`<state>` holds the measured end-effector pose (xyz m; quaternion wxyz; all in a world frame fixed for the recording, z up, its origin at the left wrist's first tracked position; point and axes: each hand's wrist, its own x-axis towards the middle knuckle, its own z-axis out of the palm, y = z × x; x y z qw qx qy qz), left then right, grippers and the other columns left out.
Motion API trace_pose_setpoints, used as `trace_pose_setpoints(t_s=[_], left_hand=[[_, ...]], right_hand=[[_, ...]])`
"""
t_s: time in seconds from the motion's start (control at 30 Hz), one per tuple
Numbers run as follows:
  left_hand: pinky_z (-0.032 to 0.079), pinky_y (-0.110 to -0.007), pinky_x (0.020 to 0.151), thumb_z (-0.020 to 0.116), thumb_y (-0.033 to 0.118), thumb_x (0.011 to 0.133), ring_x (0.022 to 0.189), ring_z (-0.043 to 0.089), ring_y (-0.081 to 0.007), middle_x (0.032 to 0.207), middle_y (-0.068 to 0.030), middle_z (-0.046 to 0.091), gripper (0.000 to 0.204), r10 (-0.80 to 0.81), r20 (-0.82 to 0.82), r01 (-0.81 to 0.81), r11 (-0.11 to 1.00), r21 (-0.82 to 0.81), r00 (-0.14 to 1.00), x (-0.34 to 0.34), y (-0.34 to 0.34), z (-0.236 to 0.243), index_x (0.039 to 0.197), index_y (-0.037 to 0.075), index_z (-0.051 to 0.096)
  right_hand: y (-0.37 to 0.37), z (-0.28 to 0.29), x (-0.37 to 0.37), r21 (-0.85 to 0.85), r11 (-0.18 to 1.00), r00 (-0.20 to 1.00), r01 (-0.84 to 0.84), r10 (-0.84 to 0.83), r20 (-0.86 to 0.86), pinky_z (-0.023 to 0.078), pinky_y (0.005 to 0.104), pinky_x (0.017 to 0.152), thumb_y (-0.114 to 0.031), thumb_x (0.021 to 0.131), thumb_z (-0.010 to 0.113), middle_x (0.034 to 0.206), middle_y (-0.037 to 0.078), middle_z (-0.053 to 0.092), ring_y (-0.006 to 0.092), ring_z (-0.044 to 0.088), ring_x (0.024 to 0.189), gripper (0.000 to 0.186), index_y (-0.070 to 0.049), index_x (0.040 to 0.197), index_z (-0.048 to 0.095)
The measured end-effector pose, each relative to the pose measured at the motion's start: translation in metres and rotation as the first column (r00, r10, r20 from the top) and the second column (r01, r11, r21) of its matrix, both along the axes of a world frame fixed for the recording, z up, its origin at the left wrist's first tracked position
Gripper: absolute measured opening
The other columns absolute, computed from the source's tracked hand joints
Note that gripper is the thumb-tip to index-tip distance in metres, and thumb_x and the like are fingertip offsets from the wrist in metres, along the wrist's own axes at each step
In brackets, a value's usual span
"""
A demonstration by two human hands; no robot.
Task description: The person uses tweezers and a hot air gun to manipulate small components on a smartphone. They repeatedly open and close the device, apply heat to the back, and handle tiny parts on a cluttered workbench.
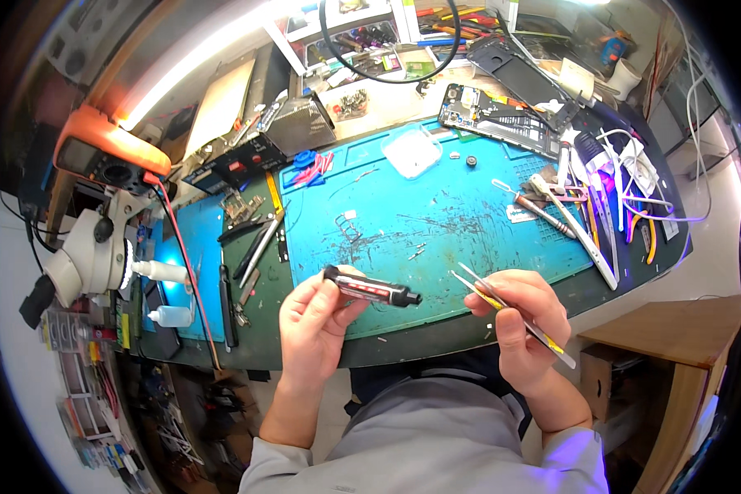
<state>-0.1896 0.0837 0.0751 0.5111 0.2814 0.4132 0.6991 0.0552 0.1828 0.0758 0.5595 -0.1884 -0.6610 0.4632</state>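
Note:
Between the fingers and thumb of my left hand (314, 325) is a black tube-shaped device (375, 290) with a red and white label, its narrow tip toward the right. I cannot make out its exact kind. My right hand (523, 325) grips a pair of tweezers (480, 290), silver with yellow sides; their two tips are apart and lean up and left toward the black tube without touching it. Both hands are above the near edge of a blue work mat (436, 222). Small metal bits (417, 250) and a bent wire piece (348, 226) lie on the mat.
A clear plastic box (412, 151) sits at the mat's far side, near an opened phone (494, 123). Tools crowd the right, including yellow-handled pliers (650, 239). To the left are an orange multimeter (111, 152), a white microscope (90, 255) and a black box (251, 152).

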Motion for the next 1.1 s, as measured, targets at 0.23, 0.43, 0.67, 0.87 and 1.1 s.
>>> trace_pose_setpoints(t_s=[0.23,0.43,0.67,0.87,1.1], left_hand=[[0.067,-0.030,0.081,0.056,0.015,0.111,0.102,0.072,-0.0194,0.114,-0.0121,0.070,0.031,-0.020,0.138,0.031,0.996,-0.084,0.990,0.004,0.001,0.010,0.131,-0.008,0.063],[0.066,-0.030,0.082,0.057,0.014,0.109,0.097,0.068,-0.0150,0.110,-0.0092,0.067,0.027,-0.036,0.101,0.043,0.996,-0.072,0.994,0.012,0.008,0.006,0.124,-0.007,0.065],[0.066,-0.032,0.086,0.070,0.015,0.104,0.093,0.072,-0.0162,0.113,-0.0097,0.069,0.024,-0.049,-0.037,0.048,0.998,-0.043,0.998,0.027,0.006,0.011,0.118,-0.004,0.068],[0.066,-0.028,0.084,0.077,0.015,0.099,0.091,0.075,-0.0169,0.115,-0.0119,0.072,0.029,0.026,-0.010,-0.026,1.000,-0.004,1.000,0.021,0.006,0.003,0.119,-0.004,0.069],[0.067,-0.030,0.086,0.076,0.013,0.100,0.100,0.076,-0.0215,0.121,-0.0148,0.072,0.025,0.072,0.033,-0.073,0.997,0.011,0.997,0.016,0.008,-0.002,0.117,-0.004,0.071]], right_hand=[[0.003,-0.009,-0.004,0.098,0.993,0.995,0.062,-0.069,0.073,0.060,0.0300,0.072,-0.013,0.106,0.067,0.108,0.017,0.072,0.0205,0.073,0.086,0.026,0.003,0.126,0.072],[0.000,-0.006,-0.010,-0.027,0.999,0.990,0.038,-0.034,0.135,0.060,0.0292,0.073,-0.008,0.095,0.079,0.105,0.013,0.073,0.0179,0.072,0.086,0.035,0.000,0.128,0.072],[-0.007,0.000,-0.029,-0.324,0.944,0.996,-0.052,0.071,0.046,0.057,0.0262,0.070,-0.011,0.087,0.089,0.097,0.007,0.074,0.0117,0.071,0.078,0.027,-0.002,0.108,0.075],[-0.010,0.002,-0.030,-0.167,0.986,0.998,-0.008,0.019,0.064,0.059,0.0297,0.073,-0.009,0.091,0.084,0.099,0.009,0.076,0.0168,0.073,0.081,0.025,-0.001,0.112,0.074],[-0.018,-0.015,-0.018,-0.094,0.996,0.996,0.000,-0.008,-0.092,0.064,0.0346,0.081,0.002,0.096,0.071,0.109,0.018,0.079,0.0274,0.080,0.093,0.034,0.005,0.129,0.063]])
